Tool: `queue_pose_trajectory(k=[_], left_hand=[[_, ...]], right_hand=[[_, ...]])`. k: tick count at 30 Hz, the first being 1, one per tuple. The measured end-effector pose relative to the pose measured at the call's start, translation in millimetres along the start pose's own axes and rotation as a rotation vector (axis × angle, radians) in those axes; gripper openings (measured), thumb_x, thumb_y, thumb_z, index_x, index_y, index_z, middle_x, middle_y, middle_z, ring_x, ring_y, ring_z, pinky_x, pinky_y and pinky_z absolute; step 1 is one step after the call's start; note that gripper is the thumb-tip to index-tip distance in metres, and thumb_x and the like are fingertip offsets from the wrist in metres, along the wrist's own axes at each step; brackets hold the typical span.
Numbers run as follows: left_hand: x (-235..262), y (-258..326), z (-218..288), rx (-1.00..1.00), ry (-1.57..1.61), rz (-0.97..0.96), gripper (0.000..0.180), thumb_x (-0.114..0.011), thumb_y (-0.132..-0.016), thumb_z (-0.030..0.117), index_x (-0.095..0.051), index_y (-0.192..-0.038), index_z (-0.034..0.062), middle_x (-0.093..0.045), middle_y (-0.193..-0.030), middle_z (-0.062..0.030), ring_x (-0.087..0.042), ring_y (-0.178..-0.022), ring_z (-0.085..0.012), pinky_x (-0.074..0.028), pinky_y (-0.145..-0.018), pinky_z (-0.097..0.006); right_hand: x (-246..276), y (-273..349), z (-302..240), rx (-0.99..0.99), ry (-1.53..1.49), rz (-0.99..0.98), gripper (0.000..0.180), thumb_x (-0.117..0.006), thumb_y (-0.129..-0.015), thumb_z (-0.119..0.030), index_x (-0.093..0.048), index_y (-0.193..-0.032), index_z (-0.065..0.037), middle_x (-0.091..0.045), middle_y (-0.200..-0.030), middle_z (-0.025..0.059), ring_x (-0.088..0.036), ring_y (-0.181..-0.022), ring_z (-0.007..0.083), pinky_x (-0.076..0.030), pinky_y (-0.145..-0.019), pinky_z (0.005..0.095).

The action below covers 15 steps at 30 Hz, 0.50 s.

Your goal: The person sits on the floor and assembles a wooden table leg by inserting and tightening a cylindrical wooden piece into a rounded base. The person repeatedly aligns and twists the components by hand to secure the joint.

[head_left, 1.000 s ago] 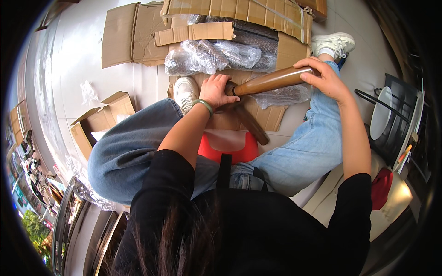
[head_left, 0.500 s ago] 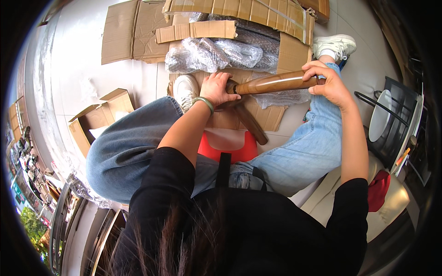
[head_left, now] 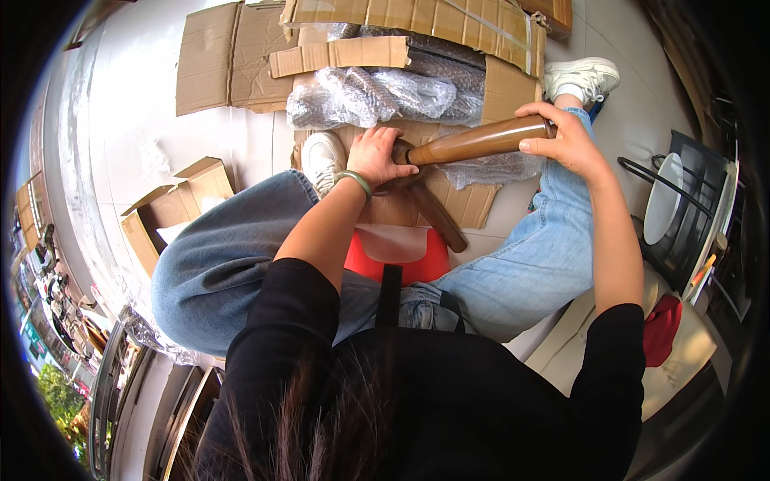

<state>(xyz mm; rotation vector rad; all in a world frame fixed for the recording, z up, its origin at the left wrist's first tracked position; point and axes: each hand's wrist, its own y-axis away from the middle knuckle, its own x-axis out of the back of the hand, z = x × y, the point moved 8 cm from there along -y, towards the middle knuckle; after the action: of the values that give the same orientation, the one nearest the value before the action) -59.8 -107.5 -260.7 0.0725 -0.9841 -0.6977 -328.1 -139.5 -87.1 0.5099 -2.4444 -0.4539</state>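
A thick, glossy brown wooden post [head_left: 473,143] lies nearly level in front of me, its right end a little higher. My right hand [head_left: 565,143] grips that right end, thumb below and fingers over the top. At the other end, my left hand [head_left: 377,156] holds a brown wooden hub [head_left: 399,186] that the post meets; a dark ring shows at the junction. The palm hides much of the hub. From it a second wooden leg [head_left: 437,212] slants down to the right, over flattened cardboard [head_left: 473,204].
Beyond my hands stands an open cardboard box [head_left: 449,20] with bubble-wrapped pieces [head_left: 385,92]. A smaller open carton [head_left: 180,200] sits left of my knee. Between my legs is a red object [head_left: 401,255]. A black-framed rack [head_left: 682,208] stands at the right.
My right hand has shifted its grip: the fingers now lie over the post's end and the thumb has come round below. The post and left hand stay nearly still.
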Motion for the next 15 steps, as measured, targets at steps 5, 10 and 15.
queue_pose_trajectory(k=[5,10,15], left_hand=[[1.0,0.5,0.2,-0.010,0.001,0.011,0.080,-0.082,-0.061,0.058,-0.060,-0.123,0.0113,-0.064,-0.117,-0.0097,-0.056,-0.115,-0.0293,-0.042,-0.101,-0.042],[-0.1,1.0,-0.2,-0.004,-0.004,0.013,0.080,-0.082,-0.061,0.058,-0.060,-0.122,0.0112,-0.064,-0.117,-0.0096,-0.056,-0.115,-0.0293,-0.043,-0.100,-0.042],[0.7,1.6,-0.5,-0.010,0.002,0.012,0.080,-0.082,-0.061,0.058,-0.060,-0.121,0.0108,-0.064,-0.117,-0.0098,-0.056,-0.115,-0.0295,-0.042,-0.100,-0.042]], right_hand=[[-2.1,6.3,24.2,-0.436,-0.107,-0.021,0.046,-0.076,-0.082,-0.033,-0.062,-0.108,0.001,-0.057,-0.072,0.0035,-0.044,-0.043,0.0067,-0.032,-0.036,0.0221],[0.4,8.1,28.7,-0.655,-0.067,0.007,0.046,-0.069,-0.087,-0.045,-0.062,-0.102,-0.002,-0.051,-0.056,0.0024,-0.033,-0.032,0.0064,-0.023,-0.030,0.0239],[0.8,-0.3,14.1,-0.285,0.066,-0.035,0.045,-0.077,-0.082,-0.035,-0.062,-0.106,0.000,-0.060,-0.081,0.0053,-0.057,-0.067,0.0135,-0.044,-0.056,0.0266]])
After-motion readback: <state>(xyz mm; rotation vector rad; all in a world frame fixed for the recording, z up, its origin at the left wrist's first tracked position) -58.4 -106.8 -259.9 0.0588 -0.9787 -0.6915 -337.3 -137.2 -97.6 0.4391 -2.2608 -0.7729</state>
